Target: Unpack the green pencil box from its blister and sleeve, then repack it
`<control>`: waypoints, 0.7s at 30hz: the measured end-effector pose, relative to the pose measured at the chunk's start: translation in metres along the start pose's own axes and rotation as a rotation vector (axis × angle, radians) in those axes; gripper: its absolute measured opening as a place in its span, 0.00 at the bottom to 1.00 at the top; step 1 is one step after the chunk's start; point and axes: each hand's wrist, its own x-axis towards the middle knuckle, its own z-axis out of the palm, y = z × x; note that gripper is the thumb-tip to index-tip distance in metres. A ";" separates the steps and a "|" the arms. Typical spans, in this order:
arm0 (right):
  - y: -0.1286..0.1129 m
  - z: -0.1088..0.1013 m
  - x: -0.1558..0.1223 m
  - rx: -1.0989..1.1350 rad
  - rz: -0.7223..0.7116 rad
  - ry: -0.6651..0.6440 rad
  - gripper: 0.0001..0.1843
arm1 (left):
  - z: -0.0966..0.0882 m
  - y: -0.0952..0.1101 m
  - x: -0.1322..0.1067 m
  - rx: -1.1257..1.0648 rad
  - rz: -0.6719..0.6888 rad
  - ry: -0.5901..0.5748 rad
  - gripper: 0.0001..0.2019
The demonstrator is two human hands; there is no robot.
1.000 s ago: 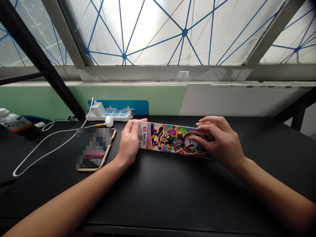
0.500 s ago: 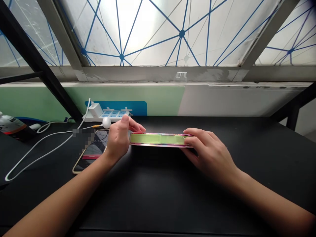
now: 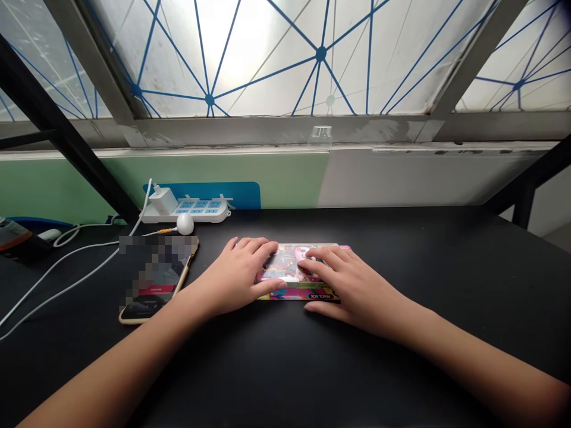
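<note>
A colourful pencil box [image 3: 285, 270] lies flat on the black table [image 3: 401, 273], its printed label along the near edge. My left hand [image 3: 241, 276] covers its left end, fingers over the top and thumb against the near side. My right hand [image 3: 345, 282] covers its right end in the same way, fingers on the lid and thumb at the near edge. Both hands grip the box.
A phone [image 3: 154, 279] lies just left of my left hand. Behind it are a white power strip [image 3: 196, 209] with a charger, a white cable [image 3: 57, 276] and a small white round object [image 3: 184, 223]. A bottle [image 3: 13, 235] sits at the far left. Black frame struts stand at both sides.
The box was tipped up onto its edge, showing a green side, and now lies flat again, turned over with its label toward me. Both hands moved closer together on top of it.
</note>
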 end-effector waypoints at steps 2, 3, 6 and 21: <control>0.005 -0.002 -0.001 0.083 0.036 0.001 0.26 | -0.001 -0.002 0.000 0.007 0.010 0.001 0.30; 0.008 -0.002 -0.001 0.108 0.063 0.001 0.25 | -0.001 -0.003 0.001 0.011 0.015 -0.003 0.30; 0.024 -0.003 -0.002 0.158 0.162 -0.002 0.26 | -0.001 -0.003 0.002 0.026 0.027 -0.019 0.31; 0.058 -0.034 -0.006 0.048 0.281 0.185 0.30 | -0.006 0.017 -0.005 0.394 0.274 0.387 0.35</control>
